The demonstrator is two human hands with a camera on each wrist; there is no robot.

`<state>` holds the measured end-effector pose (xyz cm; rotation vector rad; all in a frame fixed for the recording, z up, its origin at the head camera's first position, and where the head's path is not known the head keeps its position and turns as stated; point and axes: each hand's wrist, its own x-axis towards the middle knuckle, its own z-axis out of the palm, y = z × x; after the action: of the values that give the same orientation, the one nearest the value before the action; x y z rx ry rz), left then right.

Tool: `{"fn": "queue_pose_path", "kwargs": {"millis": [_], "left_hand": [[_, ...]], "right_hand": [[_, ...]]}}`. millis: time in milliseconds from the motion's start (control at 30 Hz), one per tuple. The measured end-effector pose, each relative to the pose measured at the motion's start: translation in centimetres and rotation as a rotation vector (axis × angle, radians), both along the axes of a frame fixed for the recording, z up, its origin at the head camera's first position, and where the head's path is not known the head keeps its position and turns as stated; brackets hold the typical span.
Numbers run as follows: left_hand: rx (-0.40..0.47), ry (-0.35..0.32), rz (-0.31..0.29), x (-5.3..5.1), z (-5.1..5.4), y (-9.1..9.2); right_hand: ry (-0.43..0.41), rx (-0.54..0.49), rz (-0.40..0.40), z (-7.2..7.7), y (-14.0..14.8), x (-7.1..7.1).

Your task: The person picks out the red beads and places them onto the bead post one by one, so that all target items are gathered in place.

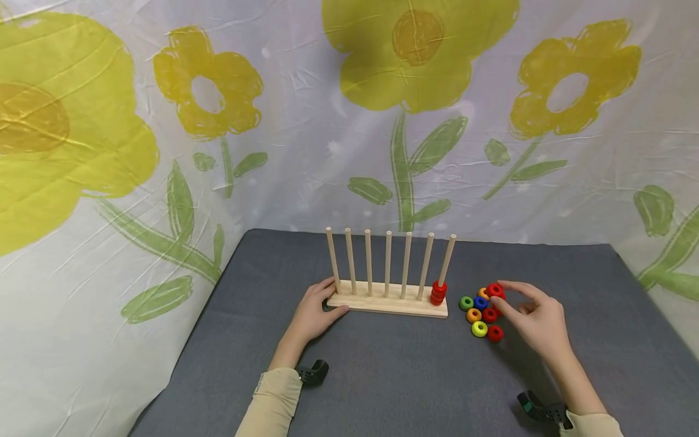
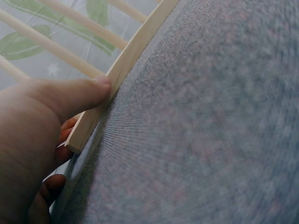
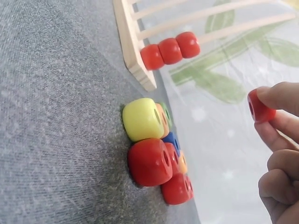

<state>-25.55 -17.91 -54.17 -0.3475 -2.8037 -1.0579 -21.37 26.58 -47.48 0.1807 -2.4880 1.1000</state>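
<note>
My left hand (image 1: 315, 311) grips the left end of a wooden peg rack (image 1: 390, 305), thumb along its front edge and fingers behind, as the left wrist view also shows. The rack has a row of several upright pegs. Three red beads (image 3: 170, 51) are stacked on its rightmost peg. My right hand (image 1: 542, 320) pinches a red bead (image 3: 259, 106) between thumb and fingertips. That bead is held up off the table, its hole showing, above a group of loose beads.
Right of the rack lie loose beads: a green bead (image 1: 466, 303), a blue bead (image 1: 480, 303), a yellow bead (image 1: 479, 329), a red bead (image 1: 495, 333), an orange bead (image 1: 473, 315) and others. A grey cloth (image 1: 393, 376) covers the table. Behind hangs a flower-printed curtain (image 1: 306, 121).
</note>
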Motion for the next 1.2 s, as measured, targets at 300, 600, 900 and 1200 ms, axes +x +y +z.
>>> {"fn": "queue_pose_path", "kwargs": {"millis": [300,600,900,1200], "left_hand": [[-0.003,0.001,0.004,0.0,0.0,0.1],[0.001,0.004,-0.002,0.0,-0.1,0.0],[0.0,-0.009,0.006,-0.1,-0.1,0.1],[0.01,-0.02,0.007,-0.2,-0.3,0.1]], "right_hand": [[0.018,-0.012,0.008,0.1,-0.2,-0.3],[0.034,-0.018,0.02,0.2,-0.6,-0.7],[0.032,0.001,0.036,0.8,-1.2,-1.3],[0.046,-0.018,0.06,1.1,-1.8,-1.5]]}}
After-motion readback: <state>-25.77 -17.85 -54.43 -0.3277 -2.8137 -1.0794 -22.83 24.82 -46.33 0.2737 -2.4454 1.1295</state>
